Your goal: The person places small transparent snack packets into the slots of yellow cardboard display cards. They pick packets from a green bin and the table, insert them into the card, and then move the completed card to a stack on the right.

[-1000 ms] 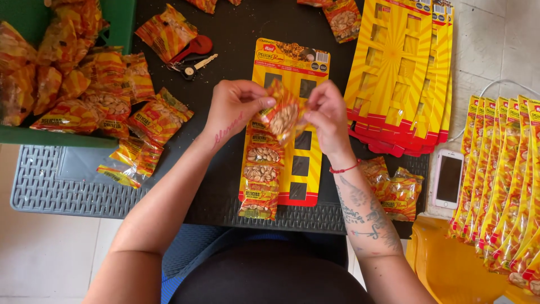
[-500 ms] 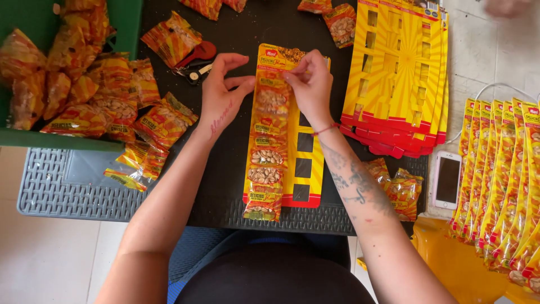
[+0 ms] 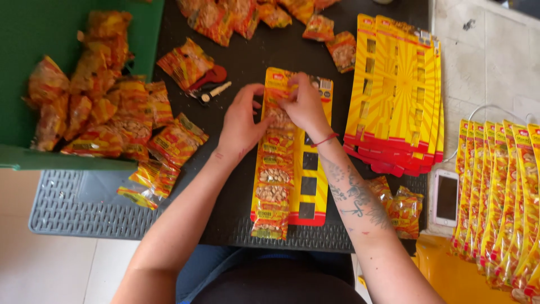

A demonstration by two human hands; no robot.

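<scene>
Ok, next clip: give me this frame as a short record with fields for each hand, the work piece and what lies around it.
left hand: fingertips on the card's left column of packets
right hand: pressing a packet near the card's top
work piece: long yellow cardboard display card, left column filled with small peanut packets, right slots empty
left side: green bin with loose orange snack packets
right side: stack of empty yellow cards, white phone

Both forearms reaching forward, bare. Left hand (image 3: 241, 125) palm down, fingers curled, tips pinched inward. Right hand (image 3: 304, 104) close beside it, knuckles up, fingers bent downward; red cord at wrist, tattooed forearm.
</scene>
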